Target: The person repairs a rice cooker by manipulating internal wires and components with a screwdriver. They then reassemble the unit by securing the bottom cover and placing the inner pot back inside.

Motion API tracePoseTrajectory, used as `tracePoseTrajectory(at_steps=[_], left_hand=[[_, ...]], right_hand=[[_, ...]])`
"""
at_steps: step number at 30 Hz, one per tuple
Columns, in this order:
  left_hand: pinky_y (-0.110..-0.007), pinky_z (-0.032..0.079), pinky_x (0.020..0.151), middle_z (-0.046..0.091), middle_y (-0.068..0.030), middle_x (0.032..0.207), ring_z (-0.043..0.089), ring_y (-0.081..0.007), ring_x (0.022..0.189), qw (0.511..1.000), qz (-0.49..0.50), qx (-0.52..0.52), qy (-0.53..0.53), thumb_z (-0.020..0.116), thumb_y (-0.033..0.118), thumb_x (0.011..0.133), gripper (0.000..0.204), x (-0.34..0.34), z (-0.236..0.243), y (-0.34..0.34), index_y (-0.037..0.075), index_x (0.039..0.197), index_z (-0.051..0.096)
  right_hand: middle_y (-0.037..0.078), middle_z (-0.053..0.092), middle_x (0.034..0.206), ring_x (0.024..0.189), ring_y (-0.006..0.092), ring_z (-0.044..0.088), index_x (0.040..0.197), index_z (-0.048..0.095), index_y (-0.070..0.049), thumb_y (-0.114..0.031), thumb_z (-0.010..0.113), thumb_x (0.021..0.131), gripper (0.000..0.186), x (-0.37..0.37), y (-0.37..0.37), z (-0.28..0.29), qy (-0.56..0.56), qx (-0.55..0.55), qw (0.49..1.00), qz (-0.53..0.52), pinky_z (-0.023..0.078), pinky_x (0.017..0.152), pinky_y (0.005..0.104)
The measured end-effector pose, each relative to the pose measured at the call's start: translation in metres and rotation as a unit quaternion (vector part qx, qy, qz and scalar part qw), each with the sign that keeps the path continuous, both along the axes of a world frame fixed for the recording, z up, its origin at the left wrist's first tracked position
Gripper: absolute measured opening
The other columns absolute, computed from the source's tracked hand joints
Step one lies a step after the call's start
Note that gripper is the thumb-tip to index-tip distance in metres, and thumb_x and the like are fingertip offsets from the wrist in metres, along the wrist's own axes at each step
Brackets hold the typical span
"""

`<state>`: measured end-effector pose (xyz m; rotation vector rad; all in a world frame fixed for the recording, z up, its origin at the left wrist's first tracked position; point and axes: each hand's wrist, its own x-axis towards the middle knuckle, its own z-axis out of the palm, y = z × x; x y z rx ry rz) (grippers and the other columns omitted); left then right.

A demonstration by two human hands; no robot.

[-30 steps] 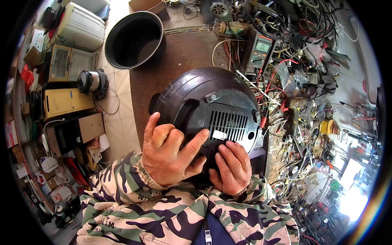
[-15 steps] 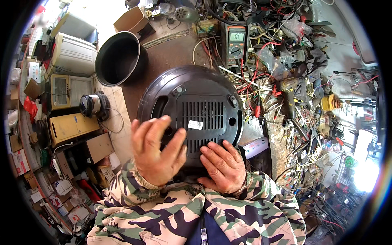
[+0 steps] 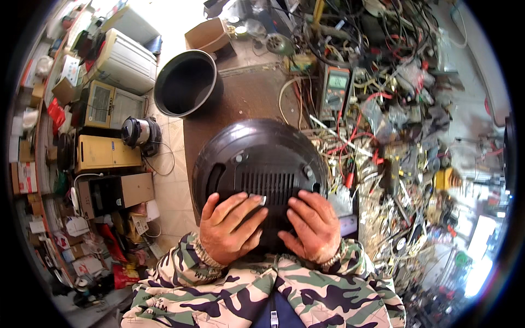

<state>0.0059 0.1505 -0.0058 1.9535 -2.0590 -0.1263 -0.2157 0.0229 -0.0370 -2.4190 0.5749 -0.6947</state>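
Note:
A round black appliance base [image 3: 257,142] lies underside up in front of me, showing slotted vents [image 3: 270,183], small feet and a curved recess at its left. My left hand [image 3: 232,229] rests on its lower left part with fingers apart, fingertips by a small pale label [image 3: 261,200] that they partly hide. My right hand [image 3: 311,229] lies on the lower right part, fingers extended over the plastic beside the vents. Neither hand is gripping a separate object. The appliance's near edge is hidden by my hands and sleeves.
A black inner pot [image 3: 186,82] stands on the brown worktable [image 3: 249,95]. A multimeter [image 3: 334,90] lies among tangled wires, tools and scrap along the right. Left on the floor are a cooker [image 3: 135,133], yellowish cabinets [image 3: 106,153] and boxes; a cardboard box [image 3: 203,37] sits beyond the table.
My left hand's fingers have come down flatter onto the underside and now partly cover the label. The base sits lower in view and has turned slightly since the earliest frame.

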Motion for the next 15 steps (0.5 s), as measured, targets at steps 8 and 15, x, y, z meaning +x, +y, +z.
tracePoseTrajectory(at_steps=[8, 15], left_hand=[[-0.067, 0.029, 0.126, 0.061, -0.0205, 0.151, 0.049, -0.0479, 0.146, 0.993, 0.111, -0.012, 0.043, 0.085, 0.038, 0.08, 0.045, 0.016, -0.03, 0.088, 0.024, 0.122, 0.084], [-0.069, 0.03, 0.124, 0.056, -0.0175, 0.161, 0.042, -0.0514, 0.152, 0.979, 0.183, -0.039, 0.075, 0.077, 0.053, 0.097, 0.041, -0.003, -0.068, 0.155, 0.027, 0.129, 0.08]], right_hand=[[0.019, 0.076, 0.115, 0.106, 0.0381, 0.075, 0.109, 0.076, 0.001, -0.002, 0.083, 0.086, 0.024, 0.016, -0.068, -0.022, -0.084, 0.026, 0.992, -0.09, 0.062, 0.092, 0.0454], [0.017, 0.079, 0.099, 0.089, 0.0305, 0.079, 0.105, 0.078, -0.001, -0.011, 0.078, 0.093, 0.015, 0.094, -0.165, -0.146, 0.046, 0.197, 0.974, -0.098, 0.062, 0.08, 0.0389]])
